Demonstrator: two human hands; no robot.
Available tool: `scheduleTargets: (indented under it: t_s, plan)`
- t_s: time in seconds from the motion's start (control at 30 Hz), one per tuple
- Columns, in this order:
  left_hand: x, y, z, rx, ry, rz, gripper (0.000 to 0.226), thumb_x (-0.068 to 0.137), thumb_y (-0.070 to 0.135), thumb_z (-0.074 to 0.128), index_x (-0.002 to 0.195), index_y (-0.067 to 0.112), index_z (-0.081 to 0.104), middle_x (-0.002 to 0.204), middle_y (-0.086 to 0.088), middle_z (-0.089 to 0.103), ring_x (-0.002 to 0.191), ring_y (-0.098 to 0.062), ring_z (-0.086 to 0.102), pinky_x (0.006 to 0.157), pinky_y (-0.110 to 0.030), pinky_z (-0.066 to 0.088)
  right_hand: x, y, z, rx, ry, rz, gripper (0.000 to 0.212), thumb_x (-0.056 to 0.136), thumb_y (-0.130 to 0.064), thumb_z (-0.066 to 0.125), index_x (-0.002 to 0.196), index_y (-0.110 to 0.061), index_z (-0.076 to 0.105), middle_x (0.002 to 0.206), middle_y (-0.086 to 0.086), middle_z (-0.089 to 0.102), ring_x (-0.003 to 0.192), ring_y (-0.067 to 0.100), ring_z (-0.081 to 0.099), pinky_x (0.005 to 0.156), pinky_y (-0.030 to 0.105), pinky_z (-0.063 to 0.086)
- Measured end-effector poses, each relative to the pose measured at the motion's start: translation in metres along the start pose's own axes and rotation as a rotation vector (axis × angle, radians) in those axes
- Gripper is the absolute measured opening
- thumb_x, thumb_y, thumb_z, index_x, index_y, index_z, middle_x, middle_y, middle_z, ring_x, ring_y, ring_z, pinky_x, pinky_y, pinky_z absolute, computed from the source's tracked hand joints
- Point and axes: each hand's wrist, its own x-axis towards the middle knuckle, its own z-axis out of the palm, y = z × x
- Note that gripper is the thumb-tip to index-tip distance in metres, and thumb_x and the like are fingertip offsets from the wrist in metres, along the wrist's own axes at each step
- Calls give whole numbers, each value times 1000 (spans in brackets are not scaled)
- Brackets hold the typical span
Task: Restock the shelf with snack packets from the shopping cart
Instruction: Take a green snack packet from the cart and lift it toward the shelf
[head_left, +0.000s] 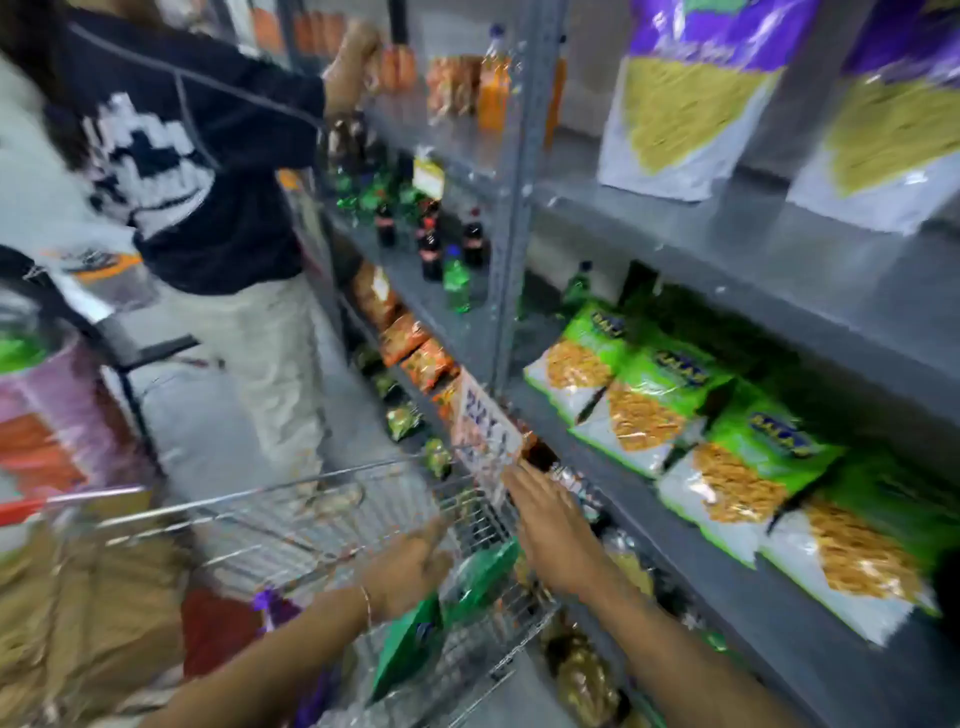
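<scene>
Grey metal shelving (727, 249) down the right side, blurred by head motion. Stocked above with large purple-and-yellow bags (691, 98); packed one tier down with a slanting row of green snack packets (727, 436), edges overlapping. Farther left, bays of dark drink bottles (431, 244) and orange packets (410, 338), with another person in a dark patterned top (197, 156) reaching toward an upper tier.

Wire shopping cart (322, 519) parked just beside the shelf edge, low centre. Brown bags (93, 597) heaped at its near left; green packets (447, 608) standing against its right-hand wall, so stock plainly remaining to be moved.

Judged well under way rather than finished: green row looking mostly full, cart not yet emptied, lower tier beside the cart only partly visible.

Left hand (410, 571) hovering over the cart, fingers loosely curled and part open, nothing clearly gripped; green packets just below and to its right, contact impossible to confirm through the blur. Right hand (550, 530) stretched flat, fingers spread, palm down, holding nothing, extended past the cart's corner toward the shelf edge beneath a hanging price card (483, 421), with the cart's green packets just below its wrist.
</scene>
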Motion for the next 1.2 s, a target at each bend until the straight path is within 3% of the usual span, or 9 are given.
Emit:
scheduleTargets:
  t_s: [0.17,0.37,0.5,0.6,0.73,0.93,1.03,1.1,1.2]
  plan:
    - [-11,-26,67,-119,-223,-159,56,94,35,42,146,18,31,135,-20,57,122,-33,54,99,-29,38,18,16,76,-134,-487,-32,63,90,-7,55,149,-21,38,162,3,29,151,21,20,122,47,2]
    - [7,-46,99,-321,-135,-273,77,88,17,59,151,14,15,152,-8,40,138,-23,41,105,-18,30,34,12,102,-272,-535,-22,21,84,-5,62,100,-17,71,107,6,73,111,24,64,119,51,9]
    - [19,-63,95,-499,-92,-325,87,65,45,78,140,28,37,140,-6,55,123,-23,57,107,-35,45,34,13,101,-135,-326,0,28,79,1,64,95,-19,73,93,1,76,98,20,67,118,53,23]
    - [15,-59,72,-627,-6,-333,67,55,31,90,115,28,59,120,-6,71,106,-19,69,99,-43,53,33,9,63,83,-36,37,32,74,7,67,89,-20,74,85,-3,74,93,15,62,112,43,28]
    - [13,-6,30,-689,28,-190,56,55,7,92,97,28,62,84,30,75,81,16,66,75,-4,52,31,2,-25,204,216,-6,31,76,5,65,91,-21,71,90,-5,73,95,12,58,100,42,32]
    - [15,115,-53,-822,164,286,73,40,-7,89,104,16,64,83,22,78,80,4,73,71,-13,59,0,-25,-213,119,721,3,19,88,-21,66,104,-31,66,112,-14,69,115,11,59,105,47,29]
    - [9,190,-102,-752,220,533,78,43,-17,88,108,22,69,96,17,78,91,-1,73,77,-17,58,-57,-32,-290,161,975,118,66,86,-45,66,144,-30,38,151,-15,40,143,4,31,116,35,23]
    - [3,243,-132,-705,178,715,81,39,16,98,114,17,67,107,1,77,102,-18,72,87,-38,59,-103,-35,-319,402,1028,155,97,74,-60,72,150,-45,14,158,-25,25,146,-4,21,115,23,23]
    - [2,322,-142,-800,114,898,67,26,20,95,90,22,75,86,10,80,81,-4,75,68,-17,58,-159,-31,-334,643,914,232,116,49,-64,86,140,-67,14,146,-34,42,136,-12,36,110,24,38]
